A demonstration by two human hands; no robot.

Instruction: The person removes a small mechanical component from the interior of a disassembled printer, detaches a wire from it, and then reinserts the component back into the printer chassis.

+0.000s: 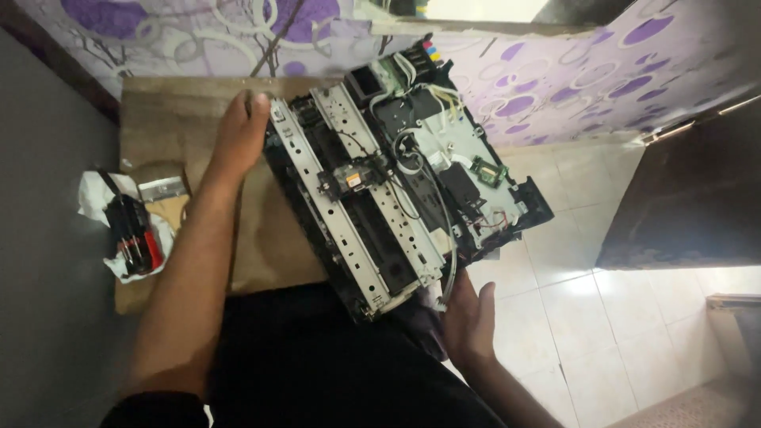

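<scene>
A stripped-down printer (396, 182) with its covers off lies tilted across a small wooden table (166, 119), showing metal rails, black plastic, white tubes and wires. My left hand (240, 131) grips its far left end near the metal frame. Under its near right corner, my right hand (469, 321) supports it from below with the palm turned up. The printer's near end hangs past the table edge over my lap.
Several screwdrivers with red and black handles (133, 236) lie on a white cloth at the table's left, beside a small metal plate (162, 188). A purple patterned wall (555, 71) stands behind, a dark cabinet (690, 198) at right, tiled floor (602, 317) below.
</scene>
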